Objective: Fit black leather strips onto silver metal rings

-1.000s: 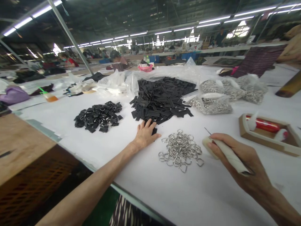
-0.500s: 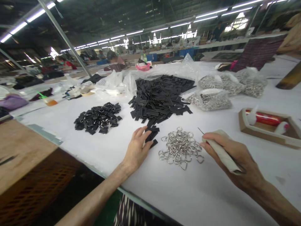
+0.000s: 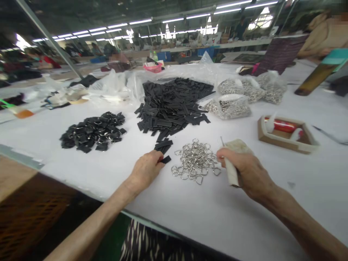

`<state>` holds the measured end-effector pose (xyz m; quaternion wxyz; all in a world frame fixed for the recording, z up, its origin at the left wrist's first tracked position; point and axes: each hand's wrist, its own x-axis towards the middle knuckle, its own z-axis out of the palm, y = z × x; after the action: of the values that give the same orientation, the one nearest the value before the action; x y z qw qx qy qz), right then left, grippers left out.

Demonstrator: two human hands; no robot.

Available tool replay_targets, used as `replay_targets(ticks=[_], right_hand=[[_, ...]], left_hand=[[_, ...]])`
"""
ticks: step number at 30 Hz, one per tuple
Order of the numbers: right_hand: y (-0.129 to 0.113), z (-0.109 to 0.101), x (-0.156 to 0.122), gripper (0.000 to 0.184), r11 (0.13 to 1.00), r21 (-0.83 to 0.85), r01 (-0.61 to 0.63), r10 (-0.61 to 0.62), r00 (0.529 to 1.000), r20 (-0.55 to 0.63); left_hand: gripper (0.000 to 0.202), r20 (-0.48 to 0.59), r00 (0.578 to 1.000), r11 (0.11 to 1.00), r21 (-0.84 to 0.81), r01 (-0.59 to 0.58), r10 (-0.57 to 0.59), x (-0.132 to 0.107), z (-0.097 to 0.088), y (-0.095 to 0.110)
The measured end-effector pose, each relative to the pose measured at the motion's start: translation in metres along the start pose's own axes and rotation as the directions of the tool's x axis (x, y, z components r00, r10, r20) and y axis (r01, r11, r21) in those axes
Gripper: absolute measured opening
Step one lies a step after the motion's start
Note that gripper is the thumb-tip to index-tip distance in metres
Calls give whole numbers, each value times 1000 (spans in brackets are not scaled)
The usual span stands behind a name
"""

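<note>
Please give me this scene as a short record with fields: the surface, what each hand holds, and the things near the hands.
surface: white table
left: left hand pinches a small black strip
right: right hand closed around a pale-handled tool with a thin metal tip
between hands: loose metal D-rings
behind: large pile of black strips; black pieces with rings; clear bags of rings
far right: wooden tray holding red-and-white tubes

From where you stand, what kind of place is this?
Likely a bag or garment factory: long tables under strip lights, heaps of black strips and metal rings, and the right hand holds an awl-like tool.
</note>
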<state>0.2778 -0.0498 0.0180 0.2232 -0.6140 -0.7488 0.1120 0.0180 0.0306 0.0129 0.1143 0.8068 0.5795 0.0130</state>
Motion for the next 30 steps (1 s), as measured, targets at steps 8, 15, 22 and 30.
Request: replay_targets(ticks=[8,15,22,30], right_hand=[[-10,-8,1,17,991,-83,106,-84,969,232],[-9,14,2,16,953,-221,210,-152,955,253],[-7,11,5,18,993,-85,84,-57,957,286],[-7,14,5,15,997,29,70,-76,961,267]], left_hand=[[12,35,997,922,-381,71,-62,-7,-3,1],[11,192,981,235,-955,181,22,2,-5,34],[6,394,904,-89,-907,412,165,27,6,71],[15,307,933,-112,-937,331,189,25,20,68]])
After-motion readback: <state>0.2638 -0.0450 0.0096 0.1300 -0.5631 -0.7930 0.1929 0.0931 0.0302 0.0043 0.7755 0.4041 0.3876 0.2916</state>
